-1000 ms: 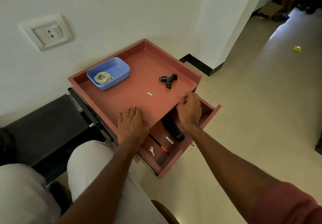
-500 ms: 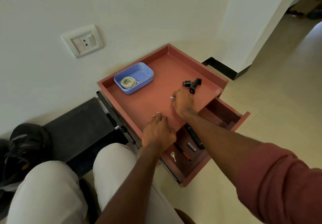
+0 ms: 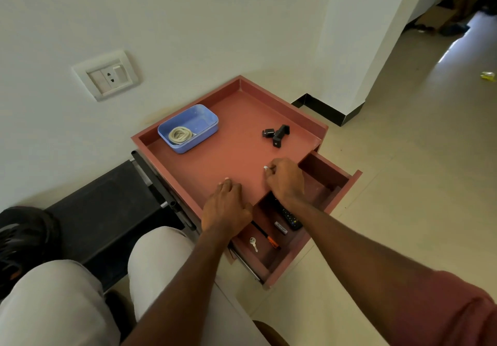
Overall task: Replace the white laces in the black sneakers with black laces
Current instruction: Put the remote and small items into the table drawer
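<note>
Two hands are at the table's (image 3: pixel 309 130) near edge, above the open drawer (image 3: pixel 333 176). Your right hand (image 3: pixel 286 181) has its grip pinching a small white piece (image 3: pixel 265 167) just off the tabletop; what it is, too small to tell. Your left hand (image 3: pixel 227 207) lies flat on the near edge, fingers spread and holding nothing.

White laces (image 3: pixel 180 135) sit coiled in the blue tray (image 3: pixel 207 127) at the far left corner, so that part looks done. One sneaker (image 3: pixel 24 240) shows at the far left, down beside the black bench (image 3: pixel 107 208), well apart from both hands. No black laces are in view; in the drawer you can see only a remote (image 3: pixel 289 215), a key (image 3: pixel 252 243), a pen (image 3: pixel 266 238) and a small tag-like item.

Judging from this, you are clearing the tabletop while hunting for the black laces. Keep the pinch firm, since so small a piece slips easily, and put it in the tray or drawer rather than loose. Then look deeper into the drawer's back compartment, which is in shadow. Keep the left hand bracing the table. A black clamp (image 3: pixel 278 134) near the far right corner can stay put.
</note>
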A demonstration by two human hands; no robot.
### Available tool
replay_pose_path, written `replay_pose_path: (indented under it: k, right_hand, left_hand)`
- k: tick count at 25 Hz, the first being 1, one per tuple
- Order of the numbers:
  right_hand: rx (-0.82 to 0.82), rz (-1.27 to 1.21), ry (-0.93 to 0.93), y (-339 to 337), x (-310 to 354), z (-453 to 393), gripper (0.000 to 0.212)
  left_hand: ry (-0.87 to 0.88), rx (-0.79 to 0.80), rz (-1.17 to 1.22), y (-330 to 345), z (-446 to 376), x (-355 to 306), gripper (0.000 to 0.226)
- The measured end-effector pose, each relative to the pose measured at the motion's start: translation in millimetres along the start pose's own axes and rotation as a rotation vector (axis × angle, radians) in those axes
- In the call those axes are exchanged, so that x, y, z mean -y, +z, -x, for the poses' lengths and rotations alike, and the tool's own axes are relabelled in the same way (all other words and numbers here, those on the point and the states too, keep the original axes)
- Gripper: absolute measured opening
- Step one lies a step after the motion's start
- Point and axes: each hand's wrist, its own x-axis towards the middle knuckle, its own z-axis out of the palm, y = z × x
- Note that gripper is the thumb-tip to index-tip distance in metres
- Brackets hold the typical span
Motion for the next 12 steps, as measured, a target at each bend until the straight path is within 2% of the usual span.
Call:
replay_pose_path:
  k: [4, 6, 9, 12]
  right_hand:
    - [-0.053, 0.108, 0.096, -25, -39, 44, 0.019]
    - [0.046, 0.206, 0.15, -27, -56, 46, 0.021]
    - [0.286, 0.298, 0.142, -21, -65, 35, 0.015]
    - [0.365, 0.261, 0.172, -8, -71, 19, 0.01]
  left_hand:
    - [-0.008, -0.001, 0.017, -2, -3, 1, 0.053]
    - [0.039, -0.013, -0.011, 2, -10, 1, 0.06]
    - [0.167, 0.068, -0.033, 12, -31, -7, 0.082]
    - [0.187, 0.169, -0.046, 28, -52, -13, 0.087]
